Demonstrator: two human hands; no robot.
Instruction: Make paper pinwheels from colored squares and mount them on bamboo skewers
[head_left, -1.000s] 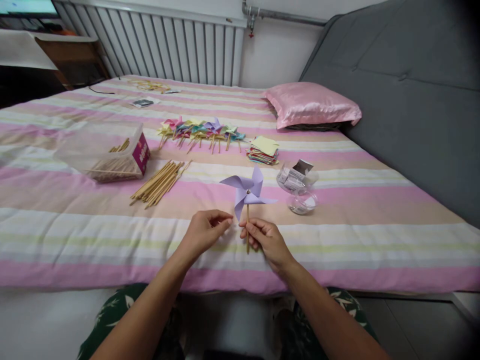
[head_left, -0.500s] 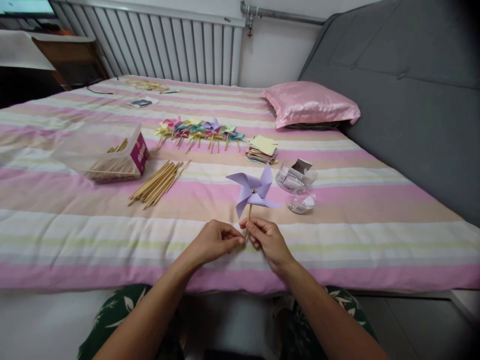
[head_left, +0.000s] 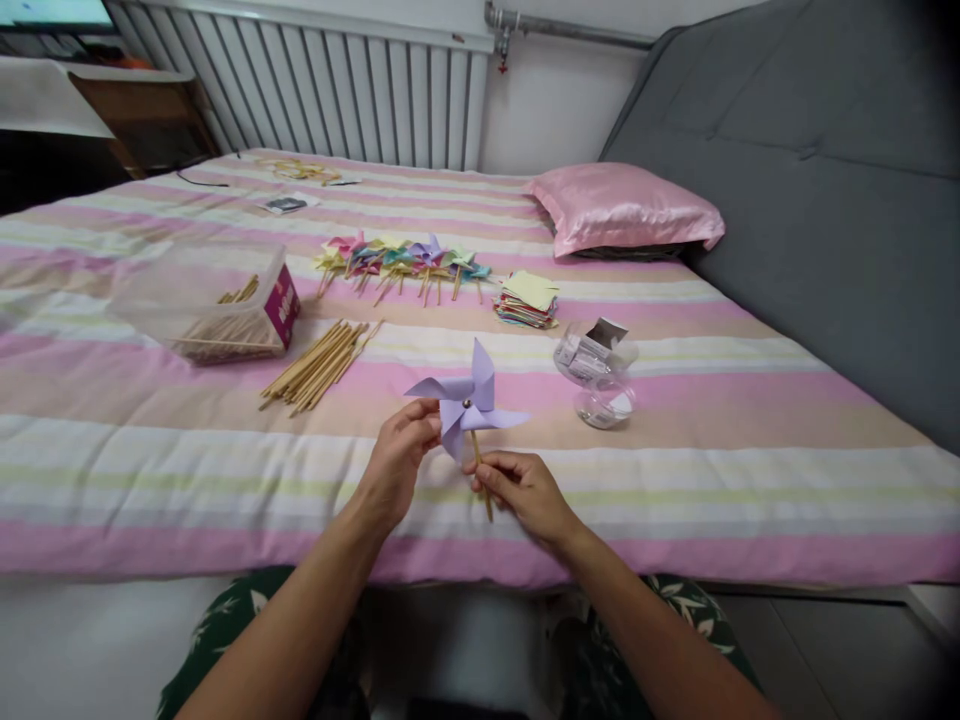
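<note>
A light purple paper pinwheel (head_left: 481, 392) on a thin wooden stick is held up over the near part of the bed. My right hand (head_left: 525, 492) is closed around the stick below the blades, pinching it between thumb and fingers. On the other side, my left hand (head_left: 399, 452) has its curled fingers at the pinwheel's left blades, and its fingertips are partly hidden there. A pin with a shiny head marks the pinwheel's centre. The stick tilts, its lower end pointing down and slightly right.
Finished pinwheels (head_left: 397, 262) lie in a row farther back. A pile of sticks (head_left: 321, 368) is beside a clear plastic box (head_left: 187, 290) with more sticks. Stacked paper squares (head_left: 527, 298) and small clear containers (head_left: 604, 402) sit to the right. Behind is a pink pillow (head_left: 626, 208).
The pinwheel has shifted left and slightly down, its stick now leaning the other way. My left hand has left the stick's lower end and moved up-left to the blades.
</note>
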